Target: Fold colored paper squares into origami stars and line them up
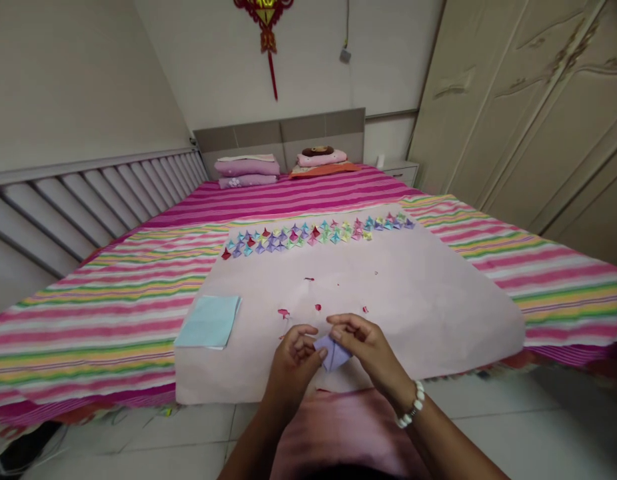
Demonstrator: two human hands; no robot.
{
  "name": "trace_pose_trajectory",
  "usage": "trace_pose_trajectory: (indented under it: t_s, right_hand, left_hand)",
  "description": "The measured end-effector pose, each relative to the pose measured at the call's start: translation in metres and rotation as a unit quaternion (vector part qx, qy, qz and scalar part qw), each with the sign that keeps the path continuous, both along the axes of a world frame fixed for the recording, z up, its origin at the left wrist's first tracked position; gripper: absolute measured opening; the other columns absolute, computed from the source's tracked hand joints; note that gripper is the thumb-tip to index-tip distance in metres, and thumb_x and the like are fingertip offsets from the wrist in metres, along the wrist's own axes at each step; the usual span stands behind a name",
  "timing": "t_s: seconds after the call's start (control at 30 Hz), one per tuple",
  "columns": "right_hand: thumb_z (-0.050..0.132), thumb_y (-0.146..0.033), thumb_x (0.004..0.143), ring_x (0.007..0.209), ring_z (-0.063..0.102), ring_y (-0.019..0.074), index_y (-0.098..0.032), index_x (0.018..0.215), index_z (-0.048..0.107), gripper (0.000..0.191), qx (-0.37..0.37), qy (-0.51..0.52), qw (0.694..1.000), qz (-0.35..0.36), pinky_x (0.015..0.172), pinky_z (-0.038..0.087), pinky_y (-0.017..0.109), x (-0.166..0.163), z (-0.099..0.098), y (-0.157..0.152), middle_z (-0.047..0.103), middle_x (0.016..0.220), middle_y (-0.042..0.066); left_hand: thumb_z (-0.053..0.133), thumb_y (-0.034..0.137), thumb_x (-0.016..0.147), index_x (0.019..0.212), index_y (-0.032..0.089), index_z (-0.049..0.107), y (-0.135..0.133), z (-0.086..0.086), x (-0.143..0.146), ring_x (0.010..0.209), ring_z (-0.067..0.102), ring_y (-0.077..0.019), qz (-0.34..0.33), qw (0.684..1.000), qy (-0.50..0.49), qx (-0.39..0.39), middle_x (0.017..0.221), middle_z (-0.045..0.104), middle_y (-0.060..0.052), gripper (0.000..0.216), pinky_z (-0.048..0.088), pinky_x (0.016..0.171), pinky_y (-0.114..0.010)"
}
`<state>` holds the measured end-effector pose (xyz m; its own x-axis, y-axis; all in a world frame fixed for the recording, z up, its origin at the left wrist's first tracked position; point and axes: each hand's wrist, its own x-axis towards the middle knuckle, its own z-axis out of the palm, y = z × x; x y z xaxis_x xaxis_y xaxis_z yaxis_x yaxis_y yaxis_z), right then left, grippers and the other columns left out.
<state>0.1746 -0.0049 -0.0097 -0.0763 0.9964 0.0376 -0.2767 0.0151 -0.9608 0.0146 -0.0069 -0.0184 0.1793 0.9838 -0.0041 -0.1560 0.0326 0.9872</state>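
Observation:
A small lilac folded paper piece (333,353) is pinched between both my hands above the near edge of a large pale pink sheet (413,300) spread on the bed. My left hand (294,357) grips its left side with curled fingers. My right hand (363,343), with a white bead bracelet on the wrist, presses its top and right side. A stack of light blue paper squares (208,322) lies to the left of my hands. A long row of several small folded paper shapes (313,233) in many colours lies along the sheet's far edge.
The bed carries a striped pink, green and yellow cover (88,313). Folded pink bedding (248,171) sits by the headboard. A slatted rail (88,200) runs along the left, a wardrobe (528,113) stands at the right. Tiny red paper scraps (283,312) dot the sheet.

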Motion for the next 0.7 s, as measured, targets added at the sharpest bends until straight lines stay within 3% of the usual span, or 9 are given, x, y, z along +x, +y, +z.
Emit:
trace_pose_trajectory:
  t_s: [0.1,0.37,0.53,0.7]
  right_hand:
    - [0.078,-0.033,0.067,0.068,0.059,0.0129,-0.022,0.104,0.066,0.04,0.003,0.038,0.999,-0.002,0.065,0.047,0.027,0.0,-0.004,-0.003,0.066,0.082,0.001]
    - [0.08,-0.031,0.064,0.056,0.061,0.0125,-0.019,0.09,0.068,0.031,-0.025,0.006,1.0,0.016,0.059,0.048,0.025,0.004,-0.011,-0.013,0.068,0.065,0.0]
    - [0.082,-0.031,0.061,0.052,0.061,0.0117,-0.017,0.079,0.069,0.026,-0.03,0.005,0.999,0.019,0.055,0.047,0.022,0.003,-0.008,-0.013,0.067,0.055,-0.001]
    - [0.079,-0.029,0.066,0.052,0.061,0.0114,-0.017,0.077,0.07,0.018,-0.019,-0.001,0.999,0.034,0.055,0.047,0.022,0.003,-0.005,-0.013,0.067,0.055,-0.001]
  left_hand:
    - [0.07,0.022,0.07,0.088,0.018,0.052,0.0,0.002,0.001,0.057,0.056,-0.0083,0.025,1.0,-0.009,0.007,0.062,0.059,0.005,0.026,0.045,0.058,-0.021]
    - [0.07,0.024,0.07,0.081,0.018,0.051,0.0,0.006,0.0,0.052,0.054,-0.0063,0.033,0.999,-0.008,0.012,0.056,0.054,0.008,0.023,0.045,0.054,-0.018]
    - [0.07,0.027,0.071,0.077,0.018,0.05,-0.001,0.005,0.0,0.052,0.057,-0.0075,0.0,1.0,-0.009,-0.011,0.062,0.06,0.006,0.023,0.049,0.053,-0.02]
    - [0.07,0.027,0.071,0.079,0.015,0.059,-0.001,0.01,-0.005,0.052,0.059,-0.0089,-0.034,0.999,0.011,-0.023,0.061,0.064,0.003,0.018,0.052,0.054,-0.022]
